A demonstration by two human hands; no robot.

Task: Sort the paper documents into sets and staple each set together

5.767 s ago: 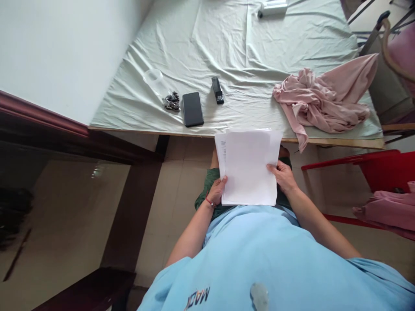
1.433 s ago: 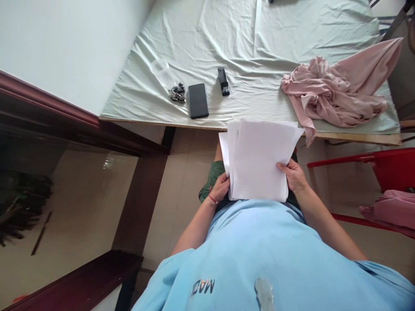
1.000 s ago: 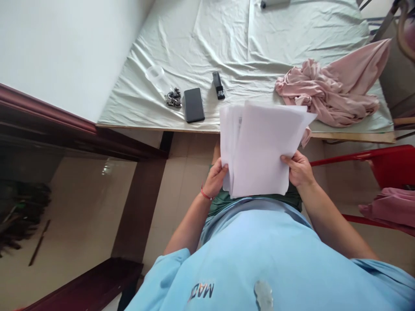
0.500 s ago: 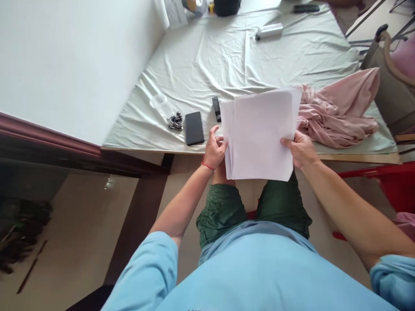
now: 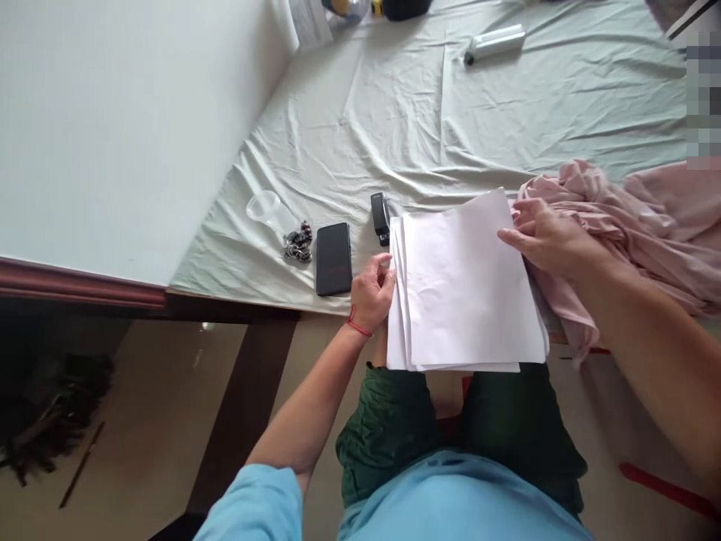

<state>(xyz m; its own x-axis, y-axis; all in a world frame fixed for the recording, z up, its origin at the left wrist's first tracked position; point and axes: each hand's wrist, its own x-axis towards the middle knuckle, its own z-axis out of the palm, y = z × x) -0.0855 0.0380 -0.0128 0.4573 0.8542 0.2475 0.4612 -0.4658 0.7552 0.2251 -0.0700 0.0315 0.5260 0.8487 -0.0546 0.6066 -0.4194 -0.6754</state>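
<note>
A stack of white paper sheets (image 5: pixel 467 293) lies over the table's front edge, above my thighs, its sheets slightly fanned at the left side. My left hand (image 5: pixel 373 291), with a red string on the wrist, grips the stack's left edge between thumb and fingers. At the upper right corner, my right hand (image 5: pixel 555 234) has its thumb on the front of the top sheet and its fingers at the edge, partly behind it. Just beyond the stack's left corner is a small black stapler (image 5: pixel 380 218). A black phone (image 5: pixel 333 259) lies left of it.
A clear plastic cup (image 5: pixel 264 207) lies beside a dark metal chain or keys (image 5: pixel 298 242). Pink cloth (image 5: pixel 597 218) is bunched at the right. Farther back are a silver cylinder (image 5: pixel 496 43) and a black object (image 5: pixel 402 7). A white wall (image 5: pixel 124 135) borders the table's left side.
My right hand has moved from the stack's right side up to its upper right corner. The left hand keeps its hold. The view has shifted, so the table looks closer.
</note>
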